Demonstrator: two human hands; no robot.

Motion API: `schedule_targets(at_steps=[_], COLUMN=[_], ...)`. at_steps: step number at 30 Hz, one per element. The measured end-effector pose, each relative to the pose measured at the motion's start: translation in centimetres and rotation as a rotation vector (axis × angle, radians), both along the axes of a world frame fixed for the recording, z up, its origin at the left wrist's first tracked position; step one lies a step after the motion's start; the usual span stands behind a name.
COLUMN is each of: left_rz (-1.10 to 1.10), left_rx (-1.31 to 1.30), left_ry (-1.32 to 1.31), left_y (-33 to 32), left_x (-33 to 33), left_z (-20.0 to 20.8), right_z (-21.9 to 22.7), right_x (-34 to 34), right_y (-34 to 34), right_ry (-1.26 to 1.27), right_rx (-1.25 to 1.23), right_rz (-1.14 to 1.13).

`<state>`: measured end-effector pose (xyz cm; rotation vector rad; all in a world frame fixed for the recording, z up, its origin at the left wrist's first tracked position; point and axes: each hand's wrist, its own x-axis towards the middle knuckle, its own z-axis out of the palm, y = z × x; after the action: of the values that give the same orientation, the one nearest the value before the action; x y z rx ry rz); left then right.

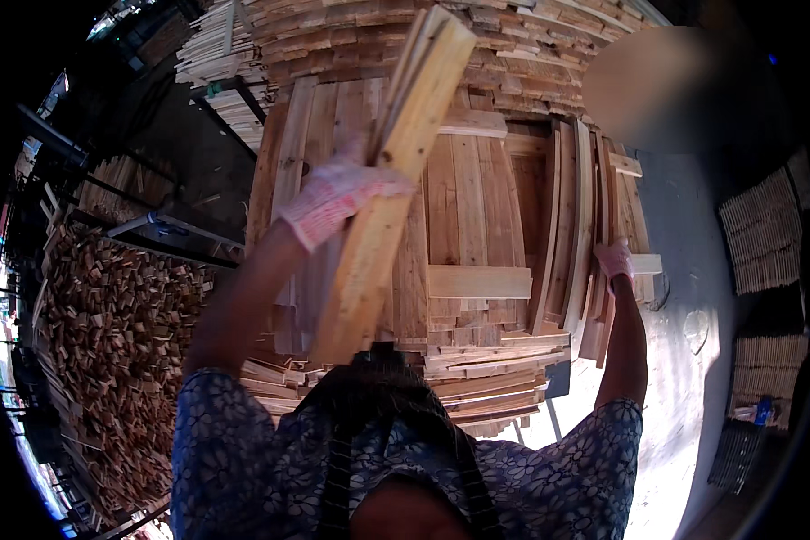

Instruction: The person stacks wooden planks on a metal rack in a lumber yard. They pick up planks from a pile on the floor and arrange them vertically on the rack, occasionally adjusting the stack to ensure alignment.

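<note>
In a white and red work glove, my left hand [342,193] is closed round a long pale wooden plank [414,126]. That plank is raised and tilted over the stack, and a second, darker board lies along its upper part. My right hand [615,259], also gloved, is closed at the outer edge of several narrow planks [578,225] standing on edge at the stack's right side. Its fingertips are partly hidden. Below both hands lies a wide stack of flat boards [472,198], with a short crosswise slat [479,282] on top.
Layered timber [513,63] rises behind the stack. A large heap of wood offcuts [126,360] fills the left, beside a dark metal frame [175,225]. Bundled slats [765,229] stand at the far right, across a grey concrete floor [684,234]. A blurred patch covers the upper right.
</note>
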<state>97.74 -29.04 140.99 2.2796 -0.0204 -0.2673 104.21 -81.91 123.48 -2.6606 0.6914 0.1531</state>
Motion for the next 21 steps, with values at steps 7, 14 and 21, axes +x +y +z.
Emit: schedule_targets(at_steps=[7,14,21], left_rz=[0.343,0.201,0.054], left_rx=[0.635,0.547,0.628], left_ry=[0.14,0.148,0.126], left_y=[10.2,9.8,6.4], left_x=[-2.8,-2.3,-4.3], left_z=[-6.5,-5.4,-4.2], right_z=[5.5,9.7,11.4], right_x=[-2.7,-6.3,-6.0], right_y=[1.7,12.4,31.1], right_ry=[-0.155,-0.155,0.162], right_rx=[0.268,0.353,-0.113], right_rz=[0.061,0.081,0.438])
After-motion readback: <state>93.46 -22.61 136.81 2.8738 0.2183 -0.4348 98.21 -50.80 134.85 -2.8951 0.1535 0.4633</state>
